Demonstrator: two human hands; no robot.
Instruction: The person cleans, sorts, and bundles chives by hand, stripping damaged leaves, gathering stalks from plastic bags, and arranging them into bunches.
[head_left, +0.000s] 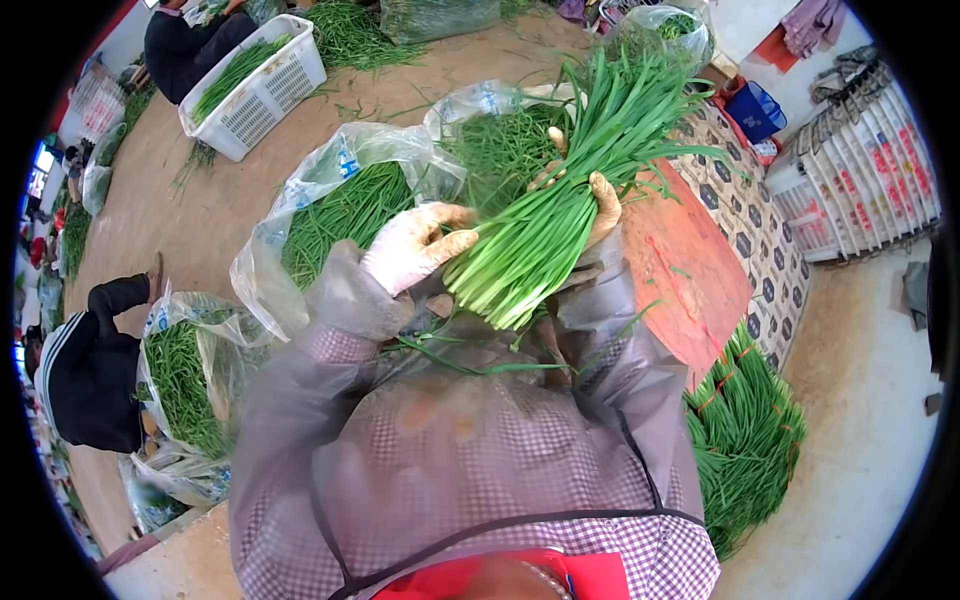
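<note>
A thick bunch of garlic chives lies slanted in front of my chest, its pale cut ends toward me and its leaves up to the right. My right hand, in a soiled glove, is wrapped round the bunch from beneath, with the thumb along its right side and fingertips at its upper left. My left hand, in a whitish glove, is at the bunch's left edge. Its thumb and forefinger are curved and apart, with the tips close to the stems; whether they touch is unclear. A few loose leaves lie across my lap.
Plastic bags of chives stand ahead and left. A reddish board is at my right, above tied bundles. Farther off are a white crate, a blue basket and stacked white crates. Other people sit left.
</note>
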